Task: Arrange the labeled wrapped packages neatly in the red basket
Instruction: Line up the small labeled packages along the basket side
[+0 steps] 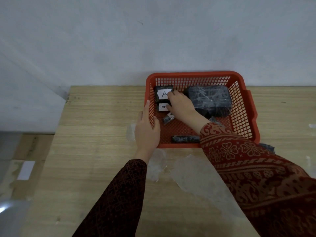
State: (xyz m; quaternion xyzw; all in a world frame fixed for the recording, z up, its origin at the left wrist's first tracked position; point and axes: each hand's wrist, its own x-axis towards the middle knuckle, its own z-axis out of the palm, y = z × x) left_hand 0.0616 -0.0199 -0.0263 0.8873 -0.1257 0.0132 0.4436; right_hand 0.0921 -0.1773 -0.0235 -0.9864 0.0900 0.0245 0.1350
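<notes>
Red basket (239,106) gripped at its wall by the left hand (147,132); right hand (181,105), seemingly loose-fingered, touches two A-labelled packages (163,94).

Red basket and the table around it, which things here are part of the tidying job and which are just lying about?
Part of the job:
red basket
two packages labelled A
large wrapped package
small loose packages
left hand steadying the wall
right hand on the labelled ones

Lying about:
plastic wrap scraps
white slip

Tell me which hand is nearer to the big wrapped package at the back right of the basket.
The right hand: it is inside the red basket, just left of the big wrapped package. The left hand grips the basket's left wall, farther away.
</notes>
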